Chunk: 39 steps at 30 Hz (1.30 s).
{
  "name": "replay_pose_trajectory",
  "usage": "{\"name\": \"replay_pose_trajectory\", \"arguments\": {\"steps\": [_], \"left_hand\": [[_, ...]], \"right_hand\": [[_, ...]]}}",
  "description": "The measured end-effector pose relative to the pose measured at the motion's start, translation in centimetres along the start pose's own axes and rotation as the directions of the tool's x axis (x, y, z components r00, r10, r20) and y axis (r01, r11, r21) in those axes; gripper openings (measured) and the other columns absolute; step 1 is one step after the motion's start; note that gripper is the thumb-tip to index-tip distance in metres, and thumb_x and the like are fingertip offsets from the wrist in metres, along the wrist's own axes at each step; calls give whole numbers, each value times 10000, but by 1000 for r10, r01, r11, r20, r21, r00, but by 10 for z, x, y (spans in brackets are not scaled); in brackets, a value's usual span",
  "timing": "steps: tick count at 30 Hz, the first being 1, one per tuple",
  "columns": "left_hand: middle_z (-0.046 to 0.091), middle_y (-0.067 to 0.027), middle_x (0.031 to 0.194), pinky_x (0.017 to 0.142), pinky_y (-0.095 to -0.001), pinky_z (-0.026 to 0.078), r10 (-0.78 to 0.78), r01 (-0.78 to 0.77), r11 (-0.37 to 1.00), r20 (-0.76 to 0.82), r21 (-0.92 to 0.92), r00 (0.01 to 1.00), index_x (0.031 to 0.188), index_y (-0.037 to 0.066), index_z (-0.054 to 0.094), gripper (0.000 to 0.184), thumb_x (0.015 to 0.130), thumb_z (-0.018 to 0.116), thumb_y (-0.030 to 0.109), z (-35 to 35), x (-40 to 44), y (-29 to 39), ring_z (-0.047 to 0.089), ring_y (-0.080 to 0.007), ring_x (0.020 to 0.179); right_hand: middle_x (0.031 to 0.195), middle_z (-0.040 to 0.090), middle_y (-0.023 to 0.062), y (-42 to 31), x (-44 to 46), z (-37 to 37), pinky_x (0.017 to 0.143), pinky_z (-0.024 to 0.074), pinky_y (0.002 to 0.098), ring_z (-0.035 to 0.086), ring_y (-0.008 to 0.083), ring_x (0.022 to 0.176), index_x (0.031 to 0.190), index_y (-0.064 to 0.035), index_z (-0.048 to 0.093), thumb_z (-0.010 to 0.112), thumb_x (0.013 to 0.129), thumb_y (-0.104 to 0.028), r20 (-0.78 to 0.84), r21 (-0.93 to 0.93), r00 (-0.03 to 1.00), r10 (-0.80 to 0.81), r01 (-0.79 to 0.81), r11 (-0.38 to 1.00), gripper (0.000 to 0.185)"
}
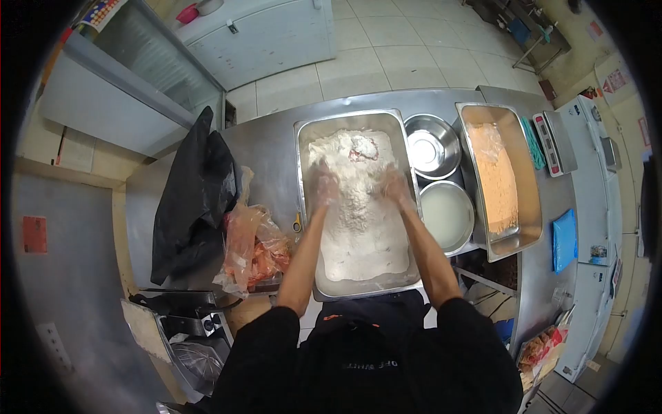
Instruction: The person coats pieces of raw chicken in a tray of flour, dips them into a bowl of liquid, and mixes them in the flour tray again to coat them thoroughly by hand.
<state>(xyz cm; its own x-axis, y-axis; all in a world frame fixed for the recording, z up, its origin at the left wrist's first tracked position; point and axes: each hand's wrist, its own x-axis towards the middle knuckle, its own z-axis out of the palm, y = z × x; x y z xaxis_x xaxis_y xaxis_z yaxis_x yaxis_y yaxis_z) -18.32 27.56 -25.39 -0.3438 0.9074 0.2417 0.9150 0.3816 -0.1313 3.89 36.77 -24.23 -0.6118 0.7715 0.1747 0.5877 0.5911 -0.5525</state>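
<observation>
1. While reaching over the near edge of the counter (265, 148), has left hand (325, 188) and right hand (394, 188) down in the metal tray (355, 122), at the white flour (362, 255), one toward each side wall.
2. Cannot tell the spread or grip of either hand, both blurred and floury.
3. Has the flour spread in the tray between the counter's far and near edges, with a reddish lump (363, 148) toward the far end.
4. Has a steel bowl (432, 146) and a bowl of milky liquid (445, 217) just right of the tray.
</observation>
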Motion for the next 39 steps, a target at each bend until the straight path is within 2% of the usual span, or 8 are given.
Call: {"name": "replay_pose_trajectory", "arguments": {"steps": [3,7,11,13,16,26,34,39], "left_hand": [[576,-177,874,692,-346,450,108,67,933,451,-355,886,988,-42,549,306,791,474,180,50,34,-9,555,-233,805],[566,-151,748,600,-388,447,-20,60,833,80,-550,997,883,-16,564,305,763,496,256,31,-17,13,554,-299,710],[421,3,480,456,-266,410,269,-13,895,517,-445,812,827,109,630,158,818,501,200,-52,-1,-6,505,-144,494],[522,-70,556,486,-323,428,403,-362,908,-200,210,893,820,96,636,190,830,463,175,-10,8,-14,550,-196,545],[595,-130,649,519,-371,443,425,-429,891,62,149,903,842,84,639,228,842,420,147,53,46,-37,577,-234,579],[531,-118,939,698,-429,421,61,233,879,581,-417,811,1054,83,520,349,860,358,323,-6,-70,11,518,-242,829],[464,-96,1172,848,-472,398,186,891,-431,952,-144,244,1231,85,415,548,873,313,487,-53,-73,10,463,-244,1047],[460,-95,1222,861,-434,422,292,908,-302,879,-290,378,1250,63,384,587,860,344,499,-161,-67,-30,482,-250,1070]], "right_hand": [[751,568,38,37,22,40,636,432,294,527,206,677,1021,-26,542,596,788,-239,-115,242,969,-221,243,940,320],[754,564,66,57,19,48,690,425,280,526,207,738,985,-1,532,617,779,-296,304,474,950,-68,-89,876,370],[716,563,94,19,83,1,640,444,295,538,220,690,909,9,546,600,795,-293,382,161,901,205,-284,945,327],[667,550,104,6,107,0,584,448,311,536,230,625,856,21,541,620,765,-331,277,-6,941,193,-200,980,372],[628,539,123,-9,119,39,546,437,331,530,237,573,808,43,523,670,670,-385,315,-287,939,-139,234,929,473],[844,577,207,6,-12,10,654,469,371,579,320,727,1025,25,503,582,761,-303,284,-87,945,164,-145,986,428],[1183,486,87,-45,-24,-21,778,458,315,508,198,993,1180,-27,457,627,763,-346,719,631,517,464,-766,-123,551],[1106,521,89,-82,-46,-79,729,459,301,538,166,917,1139,-18,505,590,808,-237,398,867,879,264,-454,205,406]]}}
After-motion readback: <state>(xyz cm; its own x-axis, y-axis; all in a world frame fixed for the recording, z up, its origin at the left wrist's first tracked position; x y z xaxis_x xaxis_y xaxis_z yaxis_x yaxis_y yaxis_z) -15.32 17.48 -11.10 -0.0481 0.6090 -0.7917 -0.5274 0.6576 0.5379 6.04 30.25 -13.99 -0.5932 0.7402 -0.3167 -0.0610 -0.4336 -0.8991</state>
